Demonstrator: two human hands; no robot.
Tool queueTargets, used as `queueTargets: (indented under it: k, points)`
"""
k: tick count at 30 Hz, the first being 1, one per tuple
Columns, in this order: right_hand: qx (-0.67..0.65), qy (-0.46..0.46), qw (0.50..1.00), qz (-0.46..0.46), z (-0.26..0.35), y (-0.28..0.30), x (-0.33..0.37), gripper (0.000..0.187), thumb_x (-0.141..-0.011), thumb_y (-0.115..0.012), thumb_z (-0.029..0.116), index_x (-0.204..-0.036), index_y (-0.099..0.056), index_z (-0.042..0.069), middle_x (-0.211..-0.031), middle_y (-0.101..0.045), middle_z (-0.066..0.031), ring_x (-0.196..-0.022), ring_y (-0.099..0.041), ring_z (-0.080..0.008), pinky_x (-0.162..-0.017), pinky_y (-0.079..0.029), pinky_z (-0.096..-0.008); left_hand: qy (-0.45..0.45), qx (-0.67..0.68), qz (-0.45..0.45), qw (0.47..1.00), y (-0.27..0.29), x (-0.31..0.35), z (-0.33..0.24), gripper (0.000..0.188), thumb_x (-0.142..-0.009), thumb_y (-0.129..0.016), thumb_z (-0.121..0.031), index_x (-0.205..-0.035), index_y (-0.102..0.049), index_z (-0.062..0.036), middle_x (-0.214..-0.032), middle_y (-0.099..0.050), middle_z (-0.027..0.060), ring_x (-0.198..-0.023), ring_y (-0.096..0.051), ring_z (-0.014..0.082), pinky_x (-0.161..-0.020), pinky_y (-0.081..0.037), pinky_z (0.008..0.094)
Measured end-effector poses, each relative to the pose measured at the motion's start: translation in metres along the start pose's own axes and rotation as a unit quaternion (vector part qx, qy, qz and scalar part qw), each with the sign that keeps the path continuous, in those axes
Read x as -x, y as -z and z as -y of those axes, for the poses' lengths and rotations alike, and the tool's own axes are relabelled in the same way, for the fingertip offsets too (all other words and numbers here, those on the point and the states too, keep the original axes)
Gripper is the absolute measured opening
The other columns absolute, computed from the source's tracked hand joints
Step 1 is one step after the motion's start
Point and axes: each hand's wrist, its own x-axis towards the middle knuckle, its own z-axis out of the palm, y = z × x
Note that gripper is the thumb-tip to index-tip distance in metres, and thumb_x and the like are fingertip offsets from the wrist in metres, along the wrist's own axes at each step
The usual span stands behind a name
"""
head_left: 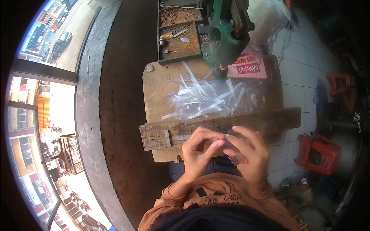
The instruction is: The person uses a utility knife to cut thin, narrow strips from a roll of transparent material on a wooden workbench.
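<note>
Both hands, left hand [200, 148] and right hand [246, 150], pinch one small clear plastic piece [236, 158] near the rough wooden beam [192, 131].

Two hands [227, 150], one green press [227, 34], one metal tray [179, 32], perhaps dozens of clear strips [208, 98] (tangled), two red stools [320, 152].

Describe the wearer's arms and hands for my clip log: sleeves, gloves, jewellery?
Both hands are bare: left hand, right hand. No gloves, rings or watch show. Orange-brown long sleeves reach the wrists, bunched at the cuffs, part of a top with dark printed lettering on the chest.
</note>
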Motion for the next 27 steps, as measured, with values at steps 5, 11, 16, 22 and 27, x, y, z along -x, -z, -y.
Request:
queueTargets:
  k: [5,11,16,22,27]
  points:
    - [0.102,0.055,0.991,-0.072,0.0,-0.015,0.008,0.033,-0.065,-0.074,0.004,-0.098,-0.068,0.003,-0.1,-0.065,-0.0047,-0.064,-0.047,-0.0178,-0.052,-0.043,-0.0264,0.013,0.057,-0.016,0.998,-0.003,0.001,0.001,0.015,-0.08,-0.066,0.004,-0.094,-0.064,0.0028,-0.093,-0.059,0.0069,-0.082,-0.057,0.0105,-0.074,-0.045,0.0217]
    - [0.124,0.034,0.991,-0.043,0.006,-0.014,0.006,0.036,-0.064,-0.069,-0.002,-0.1,-0.068,0.003,-0.101,-0.065,-0.0046,-0.066,-0.048,-0.0182,-0.052,-0.044,-0.0272,0.024,0.082,-0.028,0.996,-0.003,0.005,0.004,0.012,-0.081,-0.065,0.004,-0.093,-0.063,0.0033,-0.096,-0.059,0.0083,-0.084,-0.057,0.0118,-0.076,-0.046,0.0228]
    - [0.085,0.027,0.996,-0.03,0.002,-0.011,0.007,0.042,-0.064,-0.067,-0.004,-0.106,-0.066,0.003,-0.094,-0.064,-0.0048,-0.067,-0.049,-0.019,-0.055,-0.046,-0.029,-0.003,0.055,-0.006,0.998,-0.004,0.003,-0.001,0.016,-0.081,-0.064,0.005,-0.096,-0.063,0.0045,-0.098,-0.058,0.0107,-0.089,-0.058,0.0139,-0.079,-0.046,0.0242]
    - [0.029,0.03,0.999,-0.022,0.002,-0.012,0.005,0.046,-0.064,-0.068,-0.007,-0.109,-0.064,0.002,-0.089,-0.061,-0.0067,-0.072,-0.054,-0.0216,-0.058,-0.047,-0.0313,-0.029,0.035,0.016,0.999,0.0,0.002,-0.007,0.02,-0.081,-0.063,0.005,-0.101,-0.064,0.0038,-0.099,-0.059,0.012,-0.089,-0.058,0.0155,-0.079,-0.046,0.0249]
    - [0.019,0.038,0.999,-0.018,-0.001,-0.01,0.003,0.043,-0.065,-0.069,-0.006,-0.107,-0.064,0.001,-0.088,-0.059,-0.0082,-0.073,-0.055,-0.0229,-0.06,-0.047,-0.0333,-0.052,-0.019,0.01,0.998,-0.001,0.003,-0.008,0.021,-0.081,-0.062,0.005,-0.102,-0.065,0.0026,-0.096,-0.061,0.0119,-0.087,-0.059,0.0156,-0.076,-0.047,0.025]
